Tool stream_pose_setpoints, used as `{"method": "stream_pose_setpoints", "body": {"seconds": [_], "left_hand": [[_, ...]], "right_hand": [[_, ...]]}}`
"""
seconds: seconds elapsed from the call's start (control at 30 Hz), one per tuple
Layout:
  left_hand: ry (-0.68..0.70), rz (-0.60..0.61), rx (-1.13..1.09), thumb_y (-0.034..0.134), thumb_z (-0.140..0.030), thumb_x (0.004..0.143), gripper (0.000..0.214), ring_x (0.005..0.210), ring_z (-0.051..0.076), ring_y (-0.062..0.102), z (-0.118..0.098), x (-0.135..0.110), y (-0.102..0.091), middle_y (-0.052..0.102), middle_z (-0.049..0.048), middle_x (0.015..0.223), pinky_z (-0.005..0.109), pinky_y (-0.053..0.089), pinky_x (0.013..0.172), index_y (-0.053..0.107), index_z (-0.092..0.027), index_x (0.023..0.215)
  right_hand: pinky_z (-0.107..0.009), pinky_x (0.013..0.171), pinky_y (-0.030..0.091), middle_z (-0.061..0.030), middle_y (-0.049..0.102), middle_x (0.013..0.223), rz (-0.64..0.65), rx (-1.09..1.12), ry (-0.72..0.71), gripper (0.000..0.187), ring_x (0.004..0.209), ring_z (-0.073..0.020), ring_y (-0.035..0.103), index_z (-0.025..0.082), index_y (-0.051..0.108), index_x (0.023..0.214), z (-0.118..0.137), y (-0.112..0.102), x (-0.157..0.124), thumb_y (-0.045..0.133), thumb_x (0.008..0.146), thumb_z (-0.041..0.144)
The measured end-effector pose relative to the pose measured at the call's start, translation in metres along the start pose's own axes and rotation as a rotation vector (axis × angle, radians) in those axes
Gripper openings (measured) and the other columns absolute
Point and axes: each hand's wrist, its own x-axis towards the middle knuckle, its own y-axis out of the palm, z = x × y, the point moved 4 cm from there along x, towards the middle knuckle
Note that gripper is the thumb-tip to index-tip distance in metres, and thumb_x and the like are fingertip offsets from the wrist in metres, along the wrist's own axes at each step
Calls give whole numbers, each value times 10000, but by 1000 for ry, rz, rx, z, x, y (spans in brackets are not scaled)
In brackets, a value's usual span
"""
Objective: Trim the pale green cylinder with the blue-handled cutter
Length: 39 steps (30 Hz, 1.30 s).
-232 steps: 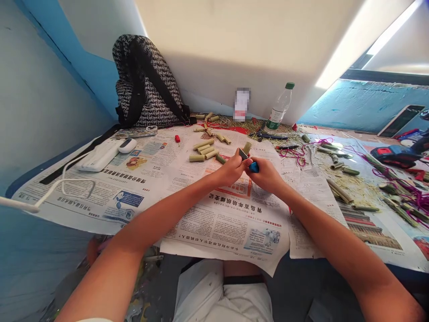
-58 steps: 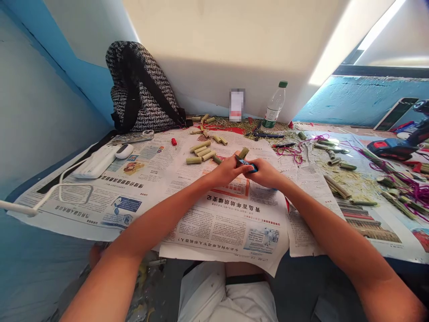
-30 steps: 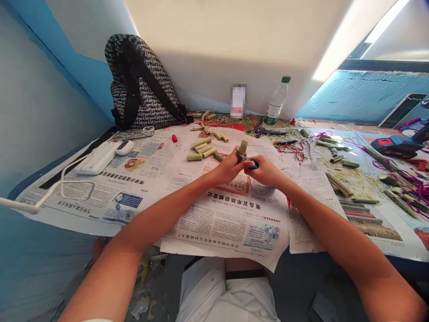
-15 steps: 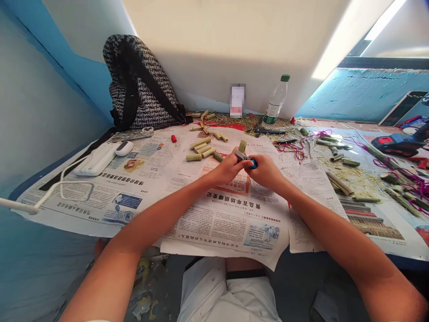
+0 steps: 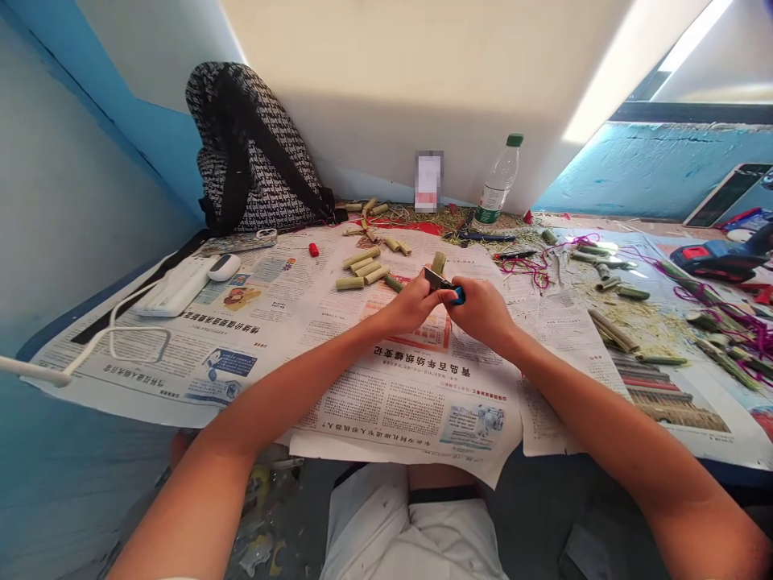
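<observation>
My left hand (image 5: 412, 308) is closed around a short bamboo piece (image 5: 439, 262), whose upper end sticks out above the fingers. In my right hand (image 5: 481, 310) is a blue-handled utility knife (image 5: 460, 296). Its blade lies across the near side of the bamboo piece, and my left thumb is close to the blade. The fingers hide the lower part of the bamboo. Both hands are just above the newspaper (image 5: 416, 403). Left of them lie several cut bamboo pieces (image 5: 362, 266), and a greener one (image 5: 394, 283) is beside my left hand.
At the back stand a patterned backpack (image 5: 254, 153), a phone (image 5: 428, 181) and a plastic bottle (image 5: 496, 185). A white power bank (image 5: 175, 286) with a cable lies left. Bamboo stalks (image 5: 613, 330), purple string (image 5: 718, 314) and a blue power tool (image 5: 700, 256) are right.
The knife blade has tilted slightly and now looks darker. Both hands keep nearly the same place and the same hold.
</observation>
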Motion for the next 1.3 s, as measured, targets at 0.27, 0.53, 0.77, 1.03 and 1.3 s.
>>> {"method": "stream_pose_setpoints", "body": {"seconds": [0.27,0.53,0.77,1.03,1.3], "left_hand": [[-37,-102,-47,588,-884,876,694,957,223,575,0,-3,6,655,57,986,365,483,878,545,-202,994],[-89,-133,-29,610,-890,858,700,888,195,541,3,-3,6,605,30,919,362,445,809,532,-203,971],[-25,-23,-41,627,-805,911,626,768,152,443,5,1,9,493,2,796,343,403,723,522,-197,809],[-38,-35,13,592,-751,961,563,874,186,520,8,1,7,579,32,900,367,464,832,564,-192,911],[-69,-85,32,600,-829,914,633,912,209,565,10,-1,4,630,53,966,369,447,844,537,-202,977]], "right_hand": [[-343,629,209,-76,630,749,-66,10,37,142,634,-181,400,203,666,877,-1,-2,-3,579,937,297],[-324,631,273,2,511,633,46,310,-115,188,647,-139,363,213,500,675,0,-3,6,575,840,265],[-311,620,279,22,473,639,231,407,-207,160,663,-127,365,190,570,708,-4,-3,8,578,778,333],[-325,632,272,2,541,650,164,341,-188,155,655,-132,382,197,542,698,-2,-3,8,572,821,286],[-334,630,239,-16,545,657,93,181,-58,212,628,-146,348,220,489,681,-3,-2,7,577,873,214]]}}
